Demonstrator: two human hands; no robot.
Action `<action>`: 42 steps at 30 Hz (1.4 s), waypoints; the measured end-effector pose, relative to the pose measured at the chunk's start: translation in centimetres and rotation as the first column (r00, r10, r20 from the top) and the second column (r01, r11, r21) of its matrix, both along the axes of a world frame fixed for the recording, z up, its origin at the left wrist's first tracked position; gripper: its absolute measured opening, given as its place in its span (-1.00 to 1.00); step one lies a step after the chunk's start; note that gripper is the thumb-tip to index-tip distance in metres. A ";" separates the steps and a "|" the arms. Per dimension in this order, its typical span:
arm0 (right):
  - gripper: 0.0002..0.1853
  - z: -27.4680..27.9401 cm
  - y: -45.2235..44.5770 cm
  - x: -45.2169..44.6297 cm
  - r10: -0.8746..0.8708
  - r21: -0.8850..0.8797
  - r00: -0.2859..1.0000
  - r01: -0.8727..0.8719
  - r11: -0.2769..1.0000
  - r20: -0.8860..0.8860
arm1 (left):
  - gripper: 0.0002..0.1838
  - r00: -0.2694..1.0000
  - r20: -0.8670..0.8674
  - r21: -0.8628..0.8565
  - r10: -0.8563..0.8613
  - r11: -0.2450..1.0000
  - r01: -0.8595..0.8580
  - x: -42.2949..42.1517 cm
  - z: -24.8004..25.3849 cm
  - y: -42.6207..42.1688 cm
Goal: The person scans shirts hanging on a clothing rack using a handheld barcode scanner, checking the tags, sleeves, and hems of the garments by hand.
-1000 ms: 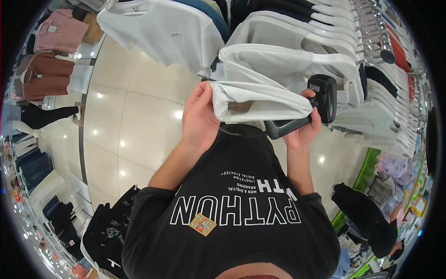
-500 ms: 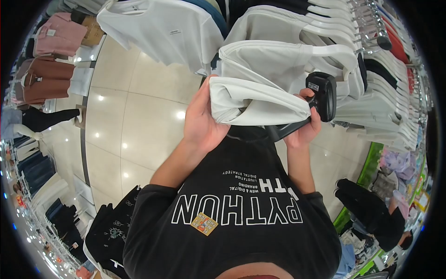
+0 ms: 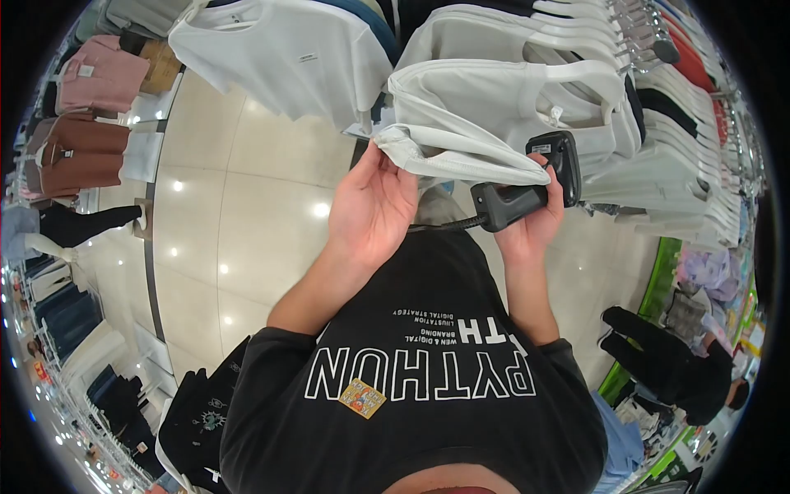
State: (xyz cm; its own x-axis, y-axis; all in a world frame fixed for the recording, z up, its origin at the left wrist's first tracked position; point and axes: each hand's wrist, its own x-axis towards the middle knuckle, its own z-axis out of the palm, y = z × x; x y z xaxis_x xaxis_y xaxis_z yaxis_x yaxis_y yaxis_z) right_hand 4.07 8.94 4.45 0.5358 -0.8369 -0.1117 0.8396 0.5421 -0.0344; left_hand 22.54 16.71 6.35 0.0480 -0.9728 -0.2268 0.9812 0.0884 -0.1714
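Observation:
A white T-shirt (image 3: 485, 103) hangs on a white hanger in front of me, its lower edge pulled out toward me in a narrow fold. My left hand (image 3: 370, 206) is closed at the fold's left end, pinching the cloth between thumb and fingertips, palm facing up. A black handheld barcode scanner (image 3: 512, 206) with a coiled cable sits in my right hand (image 3: 531, 226). The fingers there wrap round the scanner and also touch the right tip of the fold. The scanner's head points up beside the shirt.
More white shirts (image 3: 461, 37) crowd the rail (image 3: 654, 37) at upper right. Another white T-shirt (image 3: 288, 58) faces me at upper left. Pink (image 3: 103, 74) and brown tops (image 3: 82, 152) hang farther left. A person in black (image 3: 666, 366) is at lower right.
The shirt's fold has narrowed and its left end has been drawn up. My left fingers now pinch its edge instead of supporting it. More of the scanner's handle shows.

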 end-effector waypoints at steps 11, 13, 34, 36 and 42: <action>-0.86 1.5 0.2 0.4 0.006 -0.088 0.997 -0.012 0.996 -0.071 | -0.62 0.998 0.051 -0.077 -0.035 0.996 0.039 0.2 0.6 -0.1; -0.85 1.1 -0.1 0.4 0.012 -0.106 0.999 -0.016 0.994 -0.035 | -0.62 0.995 0.090 -0.032 -0.043 0.998 0.047 0.1 1.2 -0.2; -0.67 0.1 -1.1 -0.3 -0.012 -0.265 1.000 0.005 0.964 -0.025 | -0.59 0.957 0.272 -0.027 -0.103 0.993 0.115 0.6 1.5 -1.5; -0.65 0.3 -1.2 -0.3 -0.012 -0.290 0.999 -0.002 0.957 -0.048 | -0.59 0.958 0.266 -0.077 -0.107 0.988 0.132 0.9 0.9 -1.5; -0.62 0.6 -1.7 0.0 -0.036 -0.309 0.991 -0.007 0.951 -0.132 | -0.63 0.938 0.331 -0.017 -0.099 0.994 0.111 0.6 2.4 -2.0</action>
State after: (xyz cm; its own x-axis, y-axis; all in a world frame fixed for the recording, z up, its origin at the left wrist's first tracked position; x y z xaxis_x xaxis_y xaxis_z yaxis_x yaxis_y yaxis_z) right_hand 4.03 7.25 5.05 0.5212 -0.8495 0.0822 0.8233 0.4750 -0.3108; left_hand 23.19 14.68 8.75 0.0113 -0.9833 -0.1816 0.9867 -0.0185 0.1615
